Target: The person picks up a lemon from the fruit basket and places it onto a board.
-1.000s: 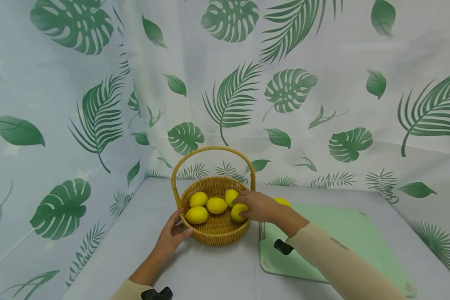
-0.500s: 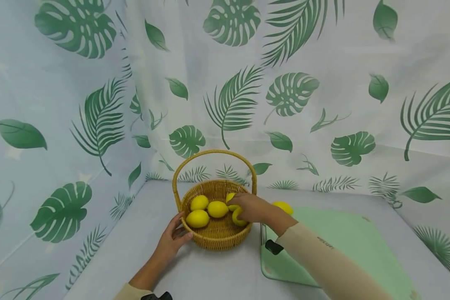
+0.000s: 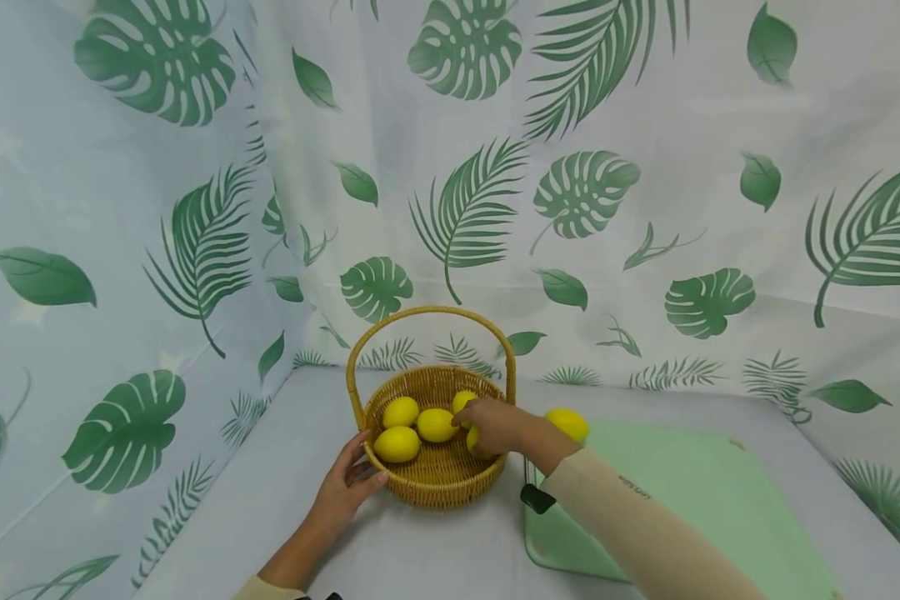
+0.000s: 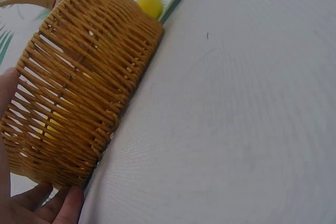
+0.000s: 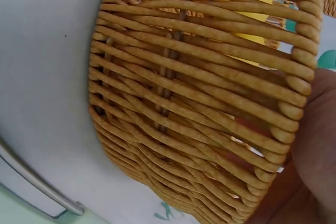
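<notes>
Small booth-like place is being shown: white tabletop [image 3: 435, 558] is being enclosed at back and left by pale sheets [image 3: 585, 108] with green leaf print. Kitchen-like character is being given by green board [image 3: 720, 492] and wicker basket [image 3: 442, 496] of yellow lemons [image 3: 437, 425]. Room behind is being hidden.

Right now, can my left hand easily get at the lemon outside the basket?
Probably not: the basket and the right hand, reaching into it, lie between the left hand and that lemon.
</notes>
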`<state>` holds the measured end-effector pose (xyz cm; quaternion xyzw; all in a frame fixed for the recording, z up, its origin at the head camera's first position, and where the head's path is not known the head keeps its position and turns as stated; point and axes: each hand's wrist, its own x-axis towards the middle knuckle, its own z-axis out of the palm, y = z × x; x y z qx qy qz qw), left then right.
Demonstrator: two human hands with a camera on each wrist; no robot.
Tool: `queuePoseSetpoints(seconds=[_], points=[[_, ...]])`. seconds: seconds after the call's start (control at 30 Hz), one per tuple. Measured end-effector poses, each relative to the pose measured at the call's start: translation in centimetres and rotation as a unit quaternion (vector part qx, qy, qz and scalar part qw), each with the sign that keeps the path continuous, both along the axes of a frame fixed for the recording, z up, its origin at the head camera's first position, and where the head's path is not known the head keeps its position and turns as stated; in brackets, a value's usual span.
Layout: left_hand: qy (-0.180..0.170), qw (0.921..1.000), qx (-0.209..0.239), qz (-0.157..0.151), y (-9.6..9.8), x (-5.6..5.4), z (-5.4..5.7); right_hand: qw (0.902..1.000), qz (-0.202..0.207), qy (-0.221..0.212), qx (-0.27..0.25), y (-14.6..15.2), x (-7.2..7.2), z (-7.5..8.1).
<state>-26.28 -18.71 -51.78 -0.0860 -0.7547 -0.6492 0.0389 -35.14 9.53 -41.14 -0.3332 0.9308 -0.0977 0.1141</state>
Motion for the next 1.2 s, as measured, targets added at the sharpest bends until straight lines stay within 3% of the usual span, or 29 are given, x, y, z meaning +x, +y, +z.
queuePoseSetpoints(seconds=[0.23, 0.6, 1.2], points=[[0.003, 1.0, -0.006, 0.0, 0.0, -0.2, -0.1, 0.9998, 0.009, -0.009, -0.015, -0.3, 0.2, -0.3], [-0.005, 0.9999, -0.009, 0.008, 0.0, -0.2, -0.3, 0.9999, 0.009, -0.01, 0.009, -0.1, 0.5, -0.7], [-0.005, 1.0, 0.003, -0.001, 0.1, 0.2, 0.4, 0.9996, 0.011, -0.019, 0.018, -0.3, 0.6, -1.1]])
